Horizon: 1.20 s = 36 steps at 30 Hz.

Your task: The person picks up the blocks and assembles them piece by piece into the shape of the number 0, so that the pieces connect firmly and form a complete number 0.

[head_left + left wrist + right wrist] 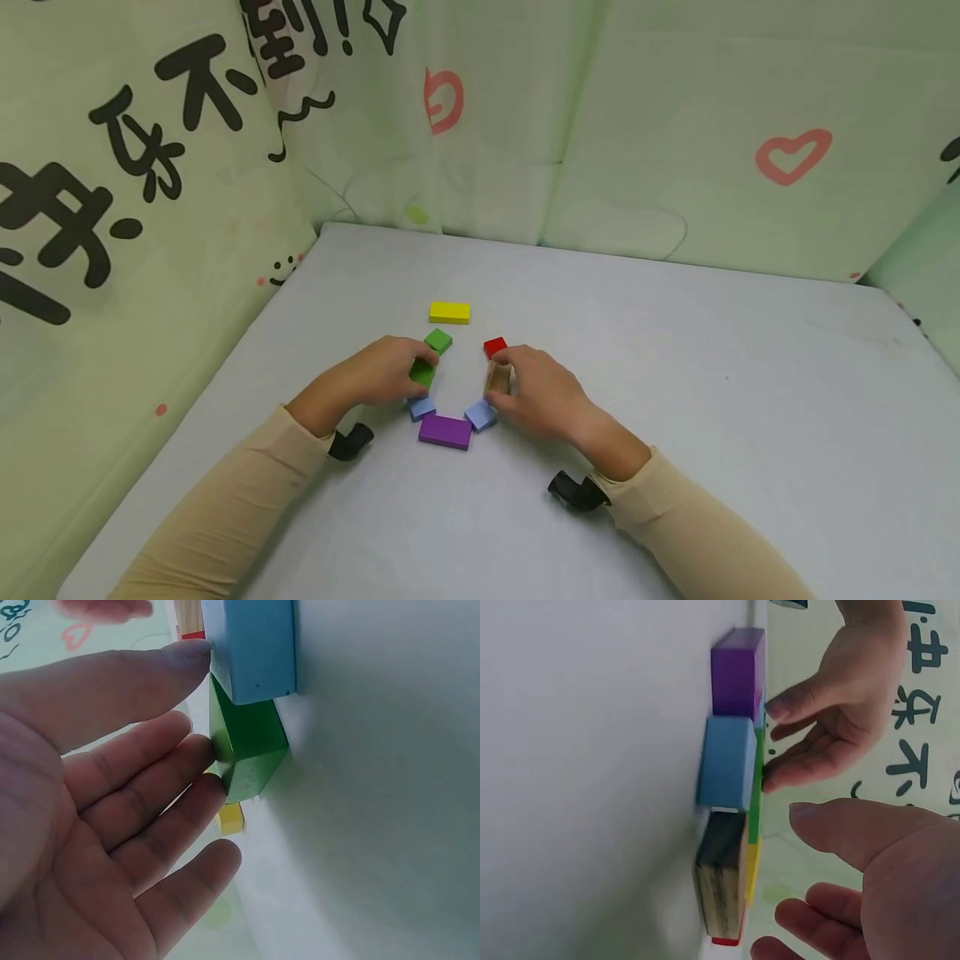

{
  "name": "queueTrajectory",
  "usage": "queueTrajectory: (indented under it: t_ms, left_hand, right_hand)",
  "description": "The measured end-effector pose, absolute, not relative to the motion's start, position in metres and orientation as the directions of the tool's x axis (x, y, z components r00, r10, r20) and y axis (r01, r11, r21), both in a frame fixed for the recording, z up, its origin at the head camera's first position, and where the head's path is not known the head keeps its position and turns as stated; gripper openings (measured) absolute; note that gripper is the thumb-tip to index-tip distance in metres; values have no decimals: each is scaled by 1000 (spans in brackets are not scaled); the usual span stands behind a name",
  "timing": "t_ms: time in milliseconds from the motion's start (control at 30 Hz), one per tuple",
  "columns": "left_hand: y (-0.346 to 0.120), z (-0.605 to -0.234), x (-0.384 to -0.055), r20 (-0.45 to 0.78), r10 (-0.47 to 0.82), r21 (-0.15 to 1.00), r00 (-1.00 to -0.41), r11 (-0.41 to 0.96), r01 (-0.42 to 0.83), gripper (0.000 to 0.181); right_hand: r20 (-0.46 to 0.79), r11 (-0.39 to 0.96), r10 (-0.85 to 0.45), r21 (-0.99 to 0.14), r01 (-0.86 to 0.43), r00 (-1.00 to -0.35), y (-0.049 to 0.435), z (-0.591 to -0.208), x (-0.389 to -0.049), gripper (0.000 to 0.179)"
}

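Coloured blocks form a loose ring on the table. My left hand (378,371) is at the ring's left side, over a green block (422,373). In the left wrist view its fingers are loosely extended, fingertips at the green block (255,739) and thumb tip beside a blue block (255,652). On the other side, my right hand (543,392) is over a wooden block (497,378), thumb and fingers spread toward its two ends. The right wrist view shows a gap between those digits and the wooden block (724,881). Neither hand grips anything.
A yellow block (450,313) lies at the far end, a purple block (446,432) at the near end. A smaller green block (438,340), a red block (495,347) and another blue block (480,415) complete the ring. Printed curtains (675,167) border the white table (750,417).
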<state>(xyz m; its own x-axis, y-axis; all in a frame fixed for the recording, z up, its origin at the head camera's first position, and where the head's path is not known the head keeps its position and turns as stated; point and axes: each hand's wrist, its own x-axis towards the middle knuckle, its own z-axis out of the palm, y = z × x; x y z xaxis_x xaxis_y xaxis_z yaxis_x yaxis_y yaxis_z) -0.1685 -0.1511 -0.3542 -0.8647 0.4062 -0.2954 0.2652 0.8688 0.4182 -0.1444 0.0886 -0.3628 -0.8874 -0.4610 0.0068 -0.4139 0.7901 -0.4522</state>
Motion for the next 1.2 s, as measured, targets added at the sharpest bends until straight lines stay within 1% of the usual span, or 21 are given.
queueTrajectory:
  t_ms: [233,667,900,1200]
  left_hand:
    - [-150,-352,-168,-299,402,418,-865,870,260,46]
    - [-151,-353,-169,-317,400,413,-860,874,254,46]
    - [-152,-354,-170,-315,410,411,-856,872,266,46]
    - [-151,-352,-169,-319,408,402,-856,876,267,47]
  right_hand:
    - [-2,784,-477,-453,-425,-879,89,-351,-166,51]
    - [-69,804,-513,-388,-451,-856,75,-340,-211,49]
    - [-118,811,-521,-376,-448,-845,61,-341,-229,51]
    - [-155,833,-498,-361,-420,-853,49,-345,-247,53]
